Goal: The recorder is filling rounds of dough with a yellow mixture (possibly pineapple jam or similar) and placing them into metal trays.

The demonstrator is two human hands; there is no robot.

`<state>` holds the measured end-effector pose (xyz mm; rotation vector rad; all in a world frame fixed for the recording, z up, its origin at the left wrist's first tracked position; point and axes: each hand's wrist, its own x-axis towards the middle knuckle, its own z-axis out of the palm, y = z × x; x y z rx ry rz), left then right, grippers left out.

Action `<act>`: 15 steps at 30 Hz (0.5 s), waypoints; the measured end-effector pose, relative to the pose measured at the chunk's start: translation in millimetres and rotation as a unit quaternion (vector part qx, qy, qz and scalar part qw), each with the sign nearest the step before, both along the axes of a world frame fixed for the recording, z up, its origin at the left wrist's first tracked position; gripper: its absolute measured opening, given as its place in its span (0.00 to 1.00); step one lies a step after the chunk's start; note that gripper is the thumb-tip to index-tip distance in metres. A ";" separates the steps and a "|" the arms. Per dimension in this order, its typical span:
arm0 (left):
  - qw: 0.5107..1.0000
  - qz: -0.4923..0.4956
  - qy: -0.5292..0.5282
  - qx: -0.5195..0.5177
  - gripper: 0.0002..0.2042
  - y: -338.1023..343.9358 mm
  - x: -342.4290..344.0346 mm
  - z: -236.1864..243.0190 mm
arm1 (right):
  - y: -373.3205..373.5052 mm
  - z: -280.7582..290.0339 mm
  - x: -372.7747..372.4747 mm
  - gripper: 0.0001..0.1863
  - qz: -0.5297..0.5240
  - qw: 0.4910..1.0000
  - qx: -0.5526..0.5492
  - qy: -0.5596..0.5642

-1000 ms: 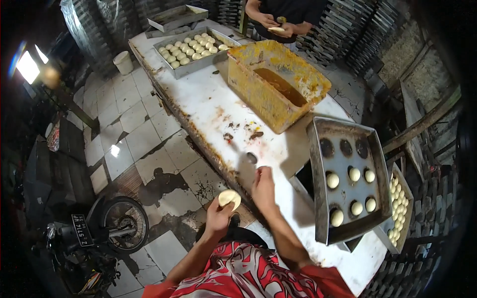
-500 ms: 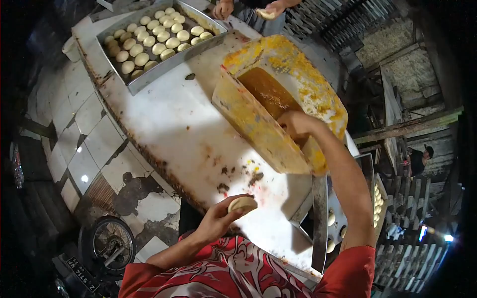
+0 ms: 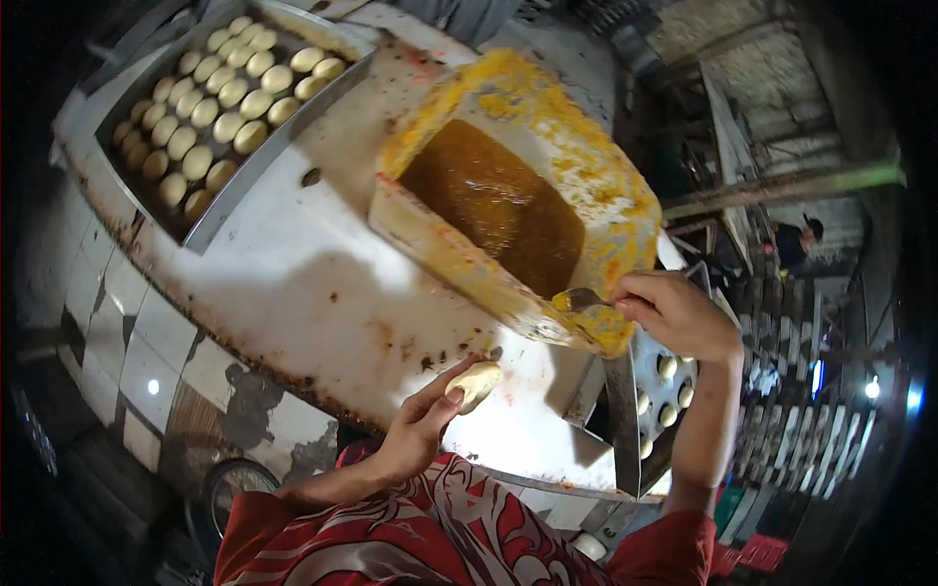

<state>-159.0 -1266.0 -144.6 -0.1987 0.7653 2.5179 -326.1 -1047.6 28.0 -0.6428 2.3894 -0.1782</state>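
My left hand (image 3: 418,432) grips a pale, flattened piece of dough (image 3: 474,386) above the front of the stained white table. My right hand (image 3: 674,314), at the near right end of a yellow-smeared plastic tub (image 3: 616,195), holds a metal spoon (image 3: 586,299) by its handle, with yellow stuff on the spoon's tip. Brown-orange liquid or paste (image 3: 489,205) covers the tub's bottom. Behind my right arm, a metal tray (image 3: 620,439) bears a few dough balls (image 3: 667,366).
A large tray (image 3: 274,146) of several dough balls is at the back left. A co-worker's grey-clad legs (image 3: 469,20) show at the far edge, and another person (image 3: 791,244) is at the far right. A motorbike wheel (image 3: 230,483) stands beside the table.
My right hand went from over the table into the tub, then rose to its near rim with the spoon. The view has swung, bringing the tub's inside into sight. My left hand still holds dough.
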 end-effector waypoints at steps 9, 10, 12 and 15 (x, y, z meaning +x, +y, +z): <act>0.976 0.087 -0.027 0.197 0.23 75.9 7.0 39.3 | 38.3 -104.9 155.8 0.07 -0.206 0.838 -0.378 0.336; 0.969 0.106 -0.050 0.216 0.23 84.3 13.1 41.3 | 34.9 -131.0 164.8 0.07 -0.214 0.806 -0.431 0.345; 0.967 0.141 -0.079 0.199 0.22 95.1 21.1 45.4 | 36.7 -179.5 178.8 0.07 -0.227 0.754 -0.512 0.343; 0.947 0.190 -0.094 0.242 0.21 99.9 37.9 25.8 | 62.7 -236.3 202.1 0.07 -0.221 0.749 -0.542 0.310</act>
